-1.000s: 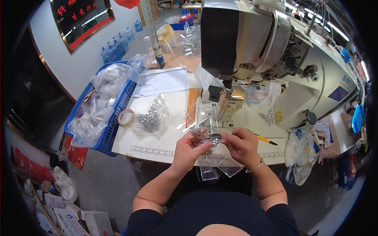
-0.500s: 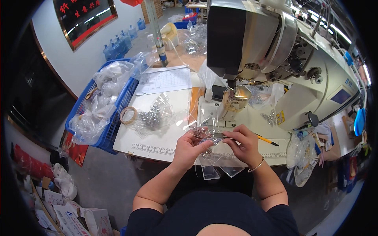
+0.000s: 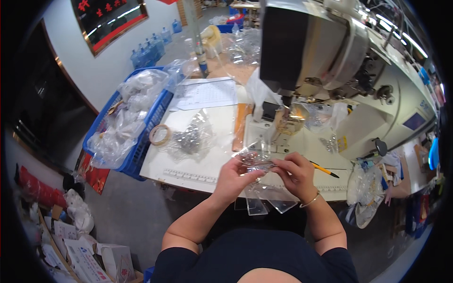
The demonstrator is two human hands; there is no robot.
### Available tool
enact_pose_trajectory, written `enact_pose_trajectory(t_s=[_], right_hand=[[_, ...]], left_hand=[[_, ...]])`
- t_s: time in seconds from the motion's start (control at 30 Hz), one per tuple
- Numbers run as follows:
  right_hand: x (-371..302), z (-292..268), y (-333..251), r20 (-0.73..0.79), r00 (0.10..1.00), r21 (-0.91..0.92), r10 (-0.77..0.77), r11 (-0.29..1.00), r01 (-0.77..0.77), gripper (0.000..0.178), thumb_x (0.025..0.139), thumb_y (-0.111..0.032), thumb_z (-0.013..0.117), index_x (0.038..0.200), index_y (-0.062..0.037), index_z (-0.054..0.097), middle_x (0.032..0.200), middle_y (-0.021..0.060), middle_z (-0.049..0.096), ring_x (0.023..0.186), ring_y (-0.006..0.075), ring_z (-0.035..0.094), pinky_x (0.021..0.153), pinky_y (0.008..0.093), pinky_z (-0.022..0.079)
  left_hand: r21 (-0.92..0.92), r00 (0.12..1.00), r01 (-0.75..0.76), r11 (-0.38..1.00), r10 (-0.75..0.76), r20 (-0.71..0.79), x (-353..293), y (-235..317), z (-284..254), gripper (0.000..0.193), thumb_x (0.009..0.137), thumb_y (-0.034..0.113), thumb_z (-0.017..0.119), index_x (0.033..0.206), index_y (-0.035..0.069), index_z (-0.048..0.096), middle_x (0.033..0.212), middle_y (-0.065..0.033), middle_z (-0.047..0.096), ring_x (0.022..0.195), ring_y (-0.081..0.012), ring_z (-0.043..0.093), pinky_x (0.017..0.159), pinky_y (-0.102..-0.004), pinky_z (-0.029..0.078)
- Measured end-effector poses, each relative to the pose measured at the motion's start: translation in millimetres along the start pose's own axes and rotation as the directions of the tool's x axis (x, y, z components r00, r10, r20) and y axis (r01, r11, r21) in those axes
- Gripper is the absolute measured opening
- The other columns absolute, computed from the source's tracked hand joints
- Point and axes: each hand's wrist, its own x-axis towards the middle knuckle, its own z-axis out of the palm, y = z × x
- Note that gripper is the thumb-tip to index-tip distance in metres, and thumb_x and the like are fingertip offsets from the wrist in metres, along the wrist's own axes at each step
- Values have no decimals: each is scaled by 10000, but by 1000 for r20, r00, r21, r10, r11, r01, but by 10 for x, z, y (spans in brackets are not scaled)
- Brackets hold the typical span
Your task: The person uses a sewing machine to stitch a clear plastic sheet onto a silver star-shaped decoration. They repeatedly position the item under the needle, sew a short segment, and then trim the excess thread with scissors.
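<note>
In front of the sewing machine (image 3: 325, 52), a clear plastic piece (image 3: 257, 162) with shiny metallic parts is held between both hands. My left hand (image 3: 232, 177) pinches it from the left, thumb on the near side. The fingers of my right hand (image 3: 297, 173) are closed on its right side; whether a small tool is also there I cannot make out. Clear flat strips (image 3: 257, 206) hang from the piece past the table's front edge. A yellow pen-like tool with a dark tip (image 3: 326, 170) lies right of my right hand.
On the white table (image 3: 158, 162) lie a tape roll (image 3: 153, 137), a clear bag of silvery pieces (image 3: 191, 137) and paper sheets (image 3: 207, 94). A blue basket (image 3: 137, 151) of plastic bags stands at the left. Clear plastic (image 3: 368, 188) hangs by the table's right end.
The view has shifted, so the table and machine sit a little further right in the picture. Both hands still hold the clear plastic piece, with its strips slightly more spread.
</note>
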Motion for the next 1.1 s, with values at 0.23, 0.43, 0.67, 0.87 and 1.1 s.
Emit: enact_pose_trajectory(t_s=[0.23,0.43,0.67,0.87,1.1], right_hand=[[-266,-196,160,-34,976,134,216,968,-210,210,699,7,679,906,-18,648,743,68,523,659,164,501,578,255,393],[-931,-444,533,-81,899,94,431,901,-424,165,733,17,636,896,-9,638,733,62,512,645,160,482,572,247,381],[-1158,-526,543,-137,872,30,471,882,-471,163,757,-3,629,920,-1,638,738,49,491,649,137,469,573,238,378],[-1223,-555,572,-157,855,-61,493,860,-507,200,739,-8,646,938,-8,642,753,63,502,649,161,481,578,256,390],[-1149,-669,727,-257,861,-251,439,830,-498,220,752,-30,650,970,-5,627,799,87,510,675,198,521,609,279,430]], left_hand=[[72,989,38,997,-48,140,15,26,-423,485,819,6,611,1276,37,452,993,-54,621,879,-115,587,796,-258,478],[509,955,36,860,-179,235,270,1228,-1280,460,828,-47,561,1274,-10,456,967,-76,625,888,-84,575,786,-225,464],[947,964,63,-316,-227,-140,870,859,-1908,551,792,249,651,1293,102,477,1157,-141,548,1044,-294,532,899,-360,418],[950,986,104,-293,155,-60,605,275,-1783,862,640,441,751,1294,-4,410,1320,-174,423,1233,-333,384,1003,-529,268],[927,973,208,-313,166,-162,678,354,-1901,1099,513,513,794,1349,-8,307,1115,-159,579,1116,-300,498,905,-463,341]])
